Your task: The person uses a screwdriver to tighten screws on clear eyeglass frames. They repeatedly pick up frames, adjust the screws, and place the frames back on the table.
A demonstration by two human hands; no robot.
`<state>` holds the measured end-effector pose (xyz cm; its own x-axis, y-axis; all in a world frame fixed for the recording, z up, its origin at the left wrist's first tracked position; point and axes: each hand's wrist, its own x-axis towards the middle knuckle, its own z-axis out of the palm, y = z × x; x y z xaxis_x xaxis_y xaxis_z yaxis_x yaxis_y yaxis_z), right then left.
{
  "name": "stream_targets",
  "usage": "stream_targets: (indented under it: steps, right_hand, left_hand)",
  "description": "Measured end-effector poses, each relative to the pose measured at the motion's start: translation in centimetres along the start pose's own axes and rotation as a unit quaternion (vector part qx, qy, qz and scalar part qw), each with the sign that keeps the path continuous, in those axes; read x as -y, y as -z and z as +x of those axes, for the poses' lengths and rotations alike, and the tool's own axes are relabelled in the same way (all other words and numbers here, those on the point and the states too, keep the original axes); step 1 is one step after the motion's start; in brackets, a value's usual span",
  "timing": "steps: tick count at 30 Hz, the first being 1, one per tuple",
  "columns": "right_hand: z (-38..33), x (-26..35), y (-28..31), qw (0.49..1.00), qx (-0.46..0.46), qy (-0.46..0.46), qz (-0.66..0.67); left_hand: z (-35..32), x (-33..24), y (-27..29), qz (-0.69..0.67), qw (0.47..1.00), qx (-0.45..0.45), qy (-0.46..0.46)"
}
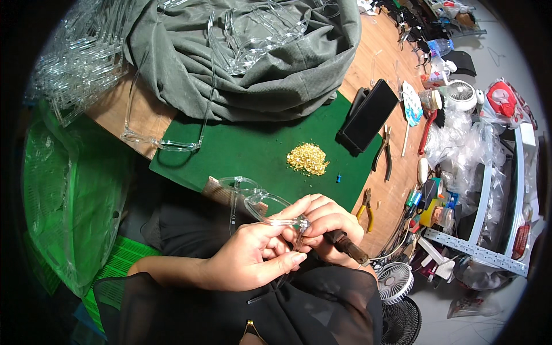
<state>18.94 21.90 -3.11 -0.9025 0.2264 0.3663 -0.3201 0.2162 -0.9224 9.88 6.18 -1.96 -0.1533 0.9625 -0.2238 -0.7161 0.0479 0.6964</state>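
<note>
My left hand [248,261] pinches a clear plastic eyeglass frame [275,217] near its hinge corner, the two rims pointing away to the upper left. Against that same corner rest the fingertips of my right hand [330,224], which is closed round a tool with a dark brown handle [352,251]. The tool's working end is hidden by my fingers. Beyond my hands, a heap of tiny gold-coloured metal parts [307,159] lies on the green mat [253,138], with a small blue push pin [338,178] to its right.
Another clear frame [178,146] stands at the mat's left edge. A grey cloth [247,92] bears several clear frames; more are piled at far left [80,63]. On the right lie a black phone [370,115], black-handled pliers [383,154], yellow-handled pliers [365,210] and a fan [395,282].
</note>
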Motion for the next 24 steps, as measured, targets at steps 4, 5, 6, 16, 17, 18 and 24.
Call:
stream_targets:
  steps: [4,5,6,16,17,18,24]
  right_hand:
    - [0.3,0.3,0.1,0.999,0.013,0.017,-0.038]
    - [0.4,0.4,0.1,0.999,0.017,0.016,-0.045]
    - [0.5,0.6,0.2,0.998,0.021,0.015,-0.051]
    - [-0.2,2.2,1.8,0.992,0.052,-0.044,-0.105]
    - [-0.5,2.6,2.7,0.979,0.096,-0.102,-0.150]
    - [-0.8,3.1,3.2,0.958,0.137,-0.160,-0.196]
    - [-0.3,5.5,2.3,0.861,0.267,-0.414,-0.122]
  left_hand:
    - [-0.1,-0.3,0.2,0.039,0.999,0.020,0.012]
    - [0.0,-0.2,0.3,0.030,0.999,0.022,0.008]
    - [0.0,0.0,0.3,0.022,1.000,0.023,0.003]
    - [-0.5,-1.0,-0.1,-0.049,0.999,-0.001,0.022]
    - [-0.5,-1.1,0.1,-0.036,0.999,-0.002,0.019]
    - [-0.5,-1.1,0.1,-0.023,1.000,0.000,0.018]
    - [-0.1,-0.8,-0.2,-0.031,0.999,0.008,0.024]
